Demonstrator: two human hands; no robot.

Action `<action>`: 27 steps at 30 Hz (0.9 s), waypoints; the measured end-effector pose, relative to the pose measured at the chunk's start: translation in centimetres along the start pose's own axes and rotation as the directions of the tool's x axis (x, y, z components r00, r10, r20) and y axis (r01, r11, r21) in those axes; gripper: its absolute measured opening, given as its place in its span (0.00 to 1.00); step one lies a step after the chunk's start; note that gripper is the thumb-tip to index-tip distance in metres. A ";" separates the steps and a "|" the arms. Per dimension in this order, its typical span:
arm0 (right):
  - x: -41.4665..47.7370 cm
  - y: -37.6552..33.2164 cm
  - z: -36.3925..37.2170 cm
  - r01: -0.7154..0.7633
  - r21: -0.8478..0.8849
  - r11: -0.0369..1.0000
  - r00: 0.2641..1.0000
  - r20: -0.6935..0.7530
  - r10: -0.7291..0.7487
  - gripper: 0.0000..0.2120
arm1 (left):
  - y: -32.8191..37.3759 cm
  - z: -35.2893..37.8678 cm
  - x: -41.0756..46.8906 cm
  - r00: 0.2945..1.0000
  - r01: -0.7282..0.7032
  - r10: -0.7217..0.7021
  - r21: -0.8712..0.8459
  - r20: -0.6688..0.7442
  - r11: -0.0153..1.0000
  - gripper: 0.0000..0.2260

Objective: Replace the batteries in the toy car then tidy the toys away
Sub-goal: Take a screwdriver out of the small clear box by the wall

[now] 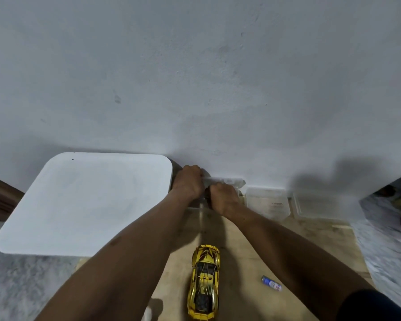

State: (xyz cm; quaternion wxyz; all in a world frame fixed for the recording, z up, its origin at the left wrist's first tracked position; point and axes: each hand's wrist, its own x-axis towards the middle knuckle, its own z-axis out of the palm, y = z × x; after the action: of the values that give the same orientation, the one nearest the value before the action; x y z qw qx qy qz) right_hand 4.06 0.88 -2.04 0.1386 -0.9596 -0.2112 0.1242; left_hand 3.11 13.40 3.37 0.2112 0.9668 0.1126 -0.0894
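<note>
At the wall, the left hand [189, 181] and right hand [222, 198] both curl tightly round a clear plastic lidded box [228, 181]. Nearer the person, on the pale wooden counter [236, 262], lies the glossy yellow toy car [205, 281]. Its long axis points at the hands, and 1 blue-and-white battery [271, 283] lies to its right, likelier the right hand's reach.

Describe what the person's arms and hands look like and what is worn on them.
Both forearms are bare down to the left hand and right hand: no gloves, and no watch or band shows at either wrist. A dark sleeve covers the right upper arm at the frame's lower edge.
</note>
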 end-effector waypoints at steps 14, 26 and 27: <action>-7.1 2.9 -4.1 0.253 -0.093 0.963 0.966 0.084 -0.245 0.15 | -0.1 0.5 -4.1 0.995 -0.026 0.024 0.019 0.098 0.999 0.21; -13.1 4.8 -4.6 0.020 -0.057 0.998 0.986 0.163 -0.010 0.13 | -1.1 5.0 -14.8 0.979 -0.008 -0.009 0.080 0.204 0.997 0.16; -13.4 4.9 -4.5 0.003 -0.052 0.999 0.987 0.162 0.006 0.13 | -1.4 5.8 -15.5 0.971 0.006 -0.028 0.094 0.238 0.996 0.20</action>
State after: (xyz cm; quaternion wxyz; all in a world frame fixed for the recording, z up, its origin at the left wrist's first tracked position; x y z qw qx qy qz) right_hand -4.58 -10.23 3.04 0.0957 -0.9497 -0.2243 0.1965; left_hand -12.80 9.35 1.10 0.1775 0.9567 0.0903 -0.2121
